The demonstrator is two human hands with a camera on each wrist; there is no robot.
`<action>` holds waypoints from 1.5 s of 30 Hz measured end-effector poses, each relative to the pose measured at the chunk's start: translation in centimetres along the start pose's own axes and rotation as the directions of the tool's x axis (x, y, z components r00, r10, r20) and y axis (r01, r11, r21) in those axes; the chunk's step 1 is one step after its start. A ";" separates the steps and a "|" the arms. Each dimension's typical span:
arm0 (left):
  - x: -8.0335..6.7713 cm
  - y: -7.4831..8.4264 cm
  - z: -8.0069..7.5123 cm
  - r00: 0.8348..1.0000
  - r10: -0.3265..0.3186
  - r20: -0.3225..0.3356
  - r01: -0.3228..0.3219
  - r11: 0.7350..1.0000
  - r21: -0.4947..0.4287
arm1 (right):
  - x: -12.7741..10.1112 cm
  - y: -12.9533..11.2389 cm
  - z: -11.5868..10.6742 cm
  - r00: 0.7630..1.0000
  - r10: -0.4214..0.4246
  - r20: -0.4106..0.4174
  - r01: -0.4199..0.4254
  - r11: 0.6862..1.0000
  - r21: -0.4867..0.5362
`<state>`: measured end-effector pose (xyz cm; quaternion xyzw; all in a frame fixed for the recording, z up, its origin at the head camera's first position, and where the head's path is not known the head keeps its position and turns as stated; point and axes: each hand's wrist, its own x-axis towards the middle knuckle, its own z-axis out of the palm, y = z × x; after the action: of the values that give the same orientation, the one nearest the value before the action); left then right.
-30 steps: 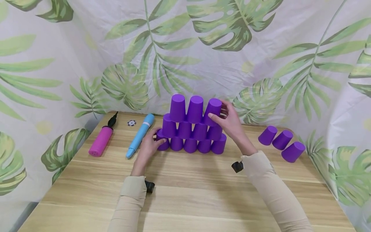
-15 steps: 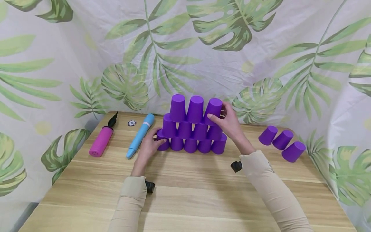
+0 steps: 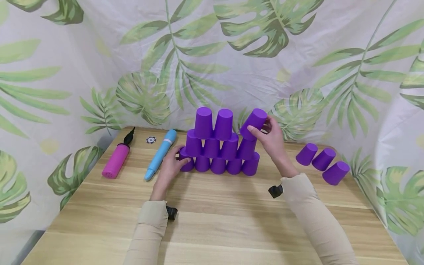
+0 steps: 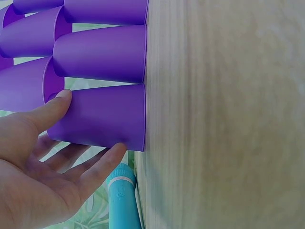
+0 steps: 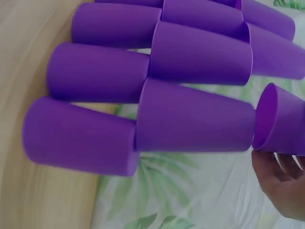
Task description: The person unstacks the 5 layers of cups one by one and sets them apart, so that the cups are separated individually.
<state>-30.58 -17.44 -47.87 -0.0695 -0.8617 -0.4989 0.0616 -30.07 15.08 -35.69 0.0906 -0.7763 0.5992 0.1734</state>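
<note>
From the head view, the right hand (image 3: 272, 138) grasps a tilted purple cup (image 3: 253, 119) lifted off the pyramid (image 3: 218, 149). The left wrist view shows the left hand (image 4: 40, 167), fingers relaxed, steadying the bottom corner cup (image 4: 102, 116). The right wrist view shows the lifted cup's mouth clear of the stack.

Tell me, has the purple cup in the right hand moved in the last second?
Yes. The cup in the right hand has lifted off the pyramid, tilting up and right, away from the two top cups.
</note>
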 end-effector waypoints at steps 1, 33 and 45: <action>0.0 0.1 0.0 1.000 0.002 0.000 -0.002 1.000 0.000 | 0.1 0.5 -0.4 1.000 -0.002 -0.021 0.002 1.000 0.010; 0.0 0.4 -0.2 0.999 -0.041 0.008 0.041 0.999 0.036 | -1.7 9.3 -9.0 0.927 0.191 -0.323 -0.226 0.971 -0.074; -0.1 0.2 -0.1 1.000 -0.030 0.001 0.030 0.999 0.029 | -2.0 13.2 -9.6 0.926 0.243 -0.290 -0.309 0.927 -0.211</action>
<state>-30.50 -17.43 -47.71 -0.0561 -0.8698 -0.4872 0.0546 -31.29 27.70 -46.12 -0.1221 -0.8220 0.5204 0.1964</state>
